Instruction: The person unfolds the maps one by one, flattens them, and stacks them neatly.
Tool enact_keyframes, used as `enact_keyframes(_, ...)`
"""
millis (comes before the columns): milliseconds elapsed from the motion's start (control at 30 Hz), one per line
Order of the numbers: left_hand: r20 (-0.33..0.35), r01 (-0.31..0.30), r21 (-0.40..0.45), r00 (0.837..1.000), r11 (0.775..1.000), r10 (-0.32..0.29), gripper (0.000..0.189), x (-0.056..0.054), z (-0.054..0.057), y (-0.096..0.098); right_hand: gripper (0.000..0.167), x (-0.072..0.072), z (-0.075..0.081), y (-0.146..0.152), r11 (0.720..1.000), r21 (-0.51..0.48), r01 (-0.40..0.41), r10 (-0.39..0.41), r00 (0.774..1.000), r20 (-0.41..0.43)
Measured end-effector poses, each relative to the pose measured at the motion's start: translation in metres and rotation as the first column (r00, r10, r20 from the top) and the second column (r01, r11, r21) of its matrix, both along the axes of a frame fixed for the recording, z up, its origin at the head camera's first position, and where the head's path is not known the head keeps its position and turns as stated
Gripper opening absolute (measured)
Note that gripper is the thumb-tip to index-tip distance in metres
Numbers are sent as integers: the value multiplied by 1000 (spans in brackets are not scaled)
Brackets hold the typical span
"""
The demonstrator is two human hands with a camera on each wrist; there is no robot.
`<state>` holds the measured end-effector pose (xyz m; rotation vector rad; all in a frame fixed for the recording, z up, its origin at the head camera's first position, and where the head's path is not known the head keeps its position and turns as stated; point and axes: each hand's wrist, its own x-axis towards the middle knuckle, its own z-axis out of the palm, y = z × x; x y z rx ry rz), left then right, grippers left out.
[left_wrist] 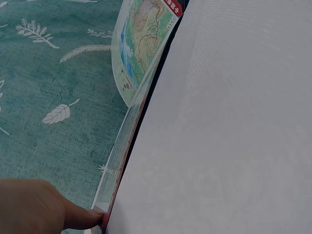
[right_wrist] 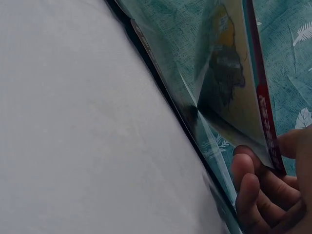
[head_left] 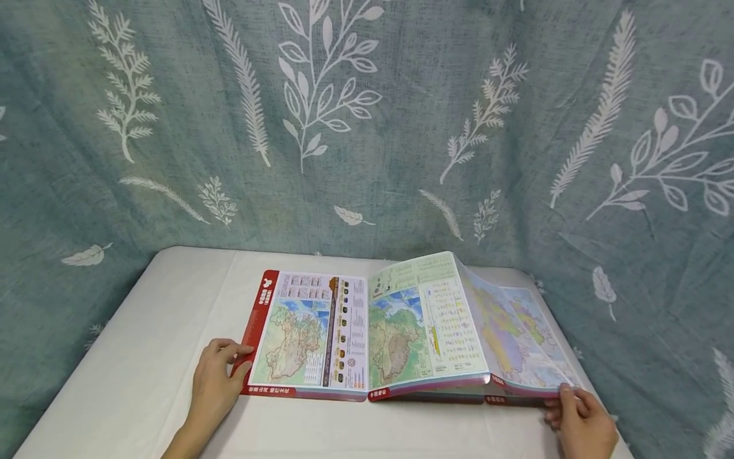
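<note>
A fold-out map (head_left: 309, 331) with a red left border lies partly unfolded on the white table. Its left panel is flat, while the middle panel (head_left: 427, 319) rises to a ridge and the right panel (head_left: 516, 331) slopes down from it. At the left border, the thumb and index fingertip of my left hand (head_left: 215, 376) grip the edge; the left wrist view shows the thumb (left_wrist: 83, 217) against it. My right hand (head_left: 585, 421) pinches the near right corner of the raised panels between thumb and fingers. In the right wrist view that lifted corner (right_wrist: 267, 131) stands above a lower layer.
The white table (head_left: 143, 331) carries the map, with bare cloth left of it and along the near side. Behind and at both sides hangs a green curtain (head_left: 395, 127) with white leaf patterns, close to the table's edges.
</note>
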<state>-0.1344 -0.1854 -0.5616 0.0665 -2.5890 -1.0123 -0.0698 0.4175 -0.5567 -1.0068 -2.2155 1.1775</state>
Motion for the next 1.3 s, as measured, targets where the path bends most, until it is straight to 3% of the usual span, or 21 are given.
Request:
enact_keyframes(233, -20, 6, -8, 1000, 1000, -6, 25, 1, -1, -2, 59, 1, 0, 3, 999, 38, 22, -27, 991, 128)
enact_keyframes(400, -27, 8, -6, 1000, 1000, -8, 25, -2, -1, -1, 76, 0, 2, 6, 999, -1, 34, -33, 985, 172)
enact_keyframes(700, -20, 11, -1, 1000, 1000, -12, 25, -2, 1, 0, 88, 3, 7, 15, 998, 53, 41, -54, 955, 292)
enact_keyframes(867, -18, 2, -3, 1000, 1000, -2, 25, -1, 1, -1, 82, 3, 6, 14, 997, 60, 44, -58, 965, 256)
enact_keyframes(1100, -8, 2, -6, 1000, 1000, -2, 26, -2, 0, -1, 68, 3, 1, 12, 980, 182, 83, -112, 981, 158)
enact_keyframes(1300, -11, 2, 3, 1000, 1000, -2, 26, -2, -2, -1, 63, 3, -3, 14, 981, 178, 75, -96, 989, 112)
